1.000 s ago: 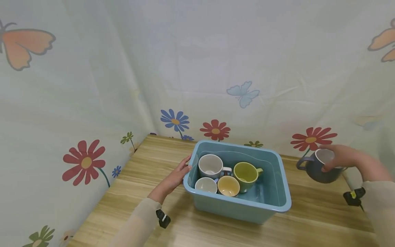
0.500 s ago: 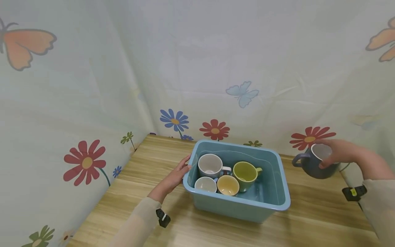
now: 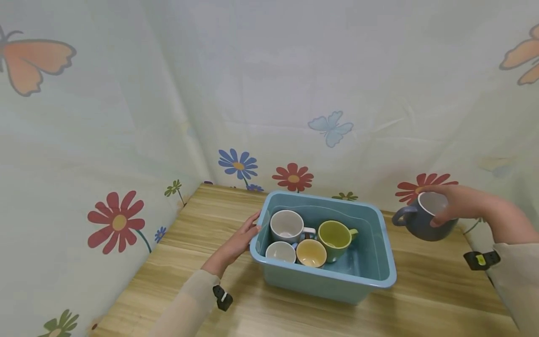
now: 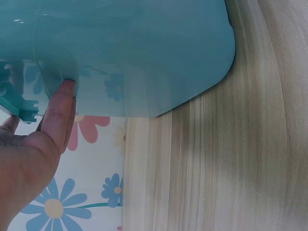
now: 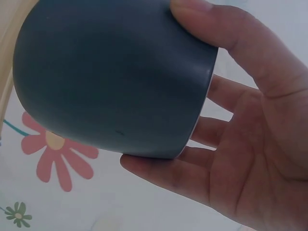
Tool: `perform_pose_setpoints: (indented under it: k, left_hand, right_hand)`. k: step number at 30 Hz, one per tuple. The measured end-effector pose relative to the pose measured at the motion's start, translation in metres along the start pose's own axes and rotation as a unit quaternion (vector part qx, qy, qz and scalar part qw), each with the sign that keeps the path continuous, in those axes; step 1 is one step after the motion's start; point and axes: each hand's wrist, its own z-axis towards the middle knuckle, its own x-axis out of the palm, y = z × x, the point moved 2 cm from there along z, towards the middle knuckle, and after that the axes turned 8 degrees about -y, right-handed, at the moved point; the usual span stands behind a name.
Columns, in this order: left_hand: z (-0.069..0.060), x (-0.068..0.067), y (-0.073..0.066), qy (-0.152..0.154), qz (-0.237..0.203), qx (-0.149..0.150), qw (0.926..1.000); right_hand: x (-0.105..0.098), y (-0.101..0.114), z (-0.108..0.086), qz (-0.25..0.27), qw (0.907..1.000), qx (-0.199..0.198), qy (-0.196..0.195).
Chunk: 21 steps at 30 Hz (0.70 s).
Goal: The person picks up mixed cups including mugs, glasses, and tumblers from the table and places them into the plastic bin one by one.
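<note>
My right hand [image 3: 463, 206] grips a dark blue mug [image 3: 429, 224] with a white inside, lifted to the right of the blue plastic basin [image 3: 324, 278]. The mug's handle points left. In the right wrist view, the thumb lies on one side of the mug [image 5: 110, 82] and fingers on the other. My left hand [image 3: 236, 243] rests against the basin's left side. In the left wrist view, its straight fingers [image 4: 57, 115] touch the basin's outer wall [image 4: 144, 53]. Inside the basin stand a large white mug [image 3: 287, 225], a smaller white cup [image 3: 280, 252], a yellow cup [image 3: 311, 254] and a green mug [image 3: 335, 238].
A wood-grain table [image 3: 219, 201] bears the basin. Behind and to the left hangs a pale curtain [image 3: 269, 93] printed with flowers and butterflies. The basin's right part shows its bare floor [image 3: 358, 262].
My right hand has moved the dark blue mug a little left and up, toward the basin. The left hand and the basin stay nearly where they were.
</note>
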Motion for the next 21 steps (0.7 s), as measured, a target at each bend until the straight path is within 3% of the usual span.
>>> perform_pose_setpoints:
  k: [9, 16, 21]
  left_hand:
    - [0.000, 0.001, 0.000, -0.001, -0.009, -0.008, 0.9999]
    - [0.000, 0.000, 0.001, 0.000, -0.005, -0.009, 1.0000]
    - [0.000, 0.000, -0.002, -0.004, -0.004, -0.008, 1.0000]
  right_hand:
    - [-0.007, 0.013, 0.002, 0.000, 0.9999, -0.011, 0.002]
    - [-0.013, 0.028, 0.004, -0.013, 0.9988, -0.044, -0.017]
    - [-0.016, 0.040, 0.006, -0.020, 0.9988, -0.040, -0.022]
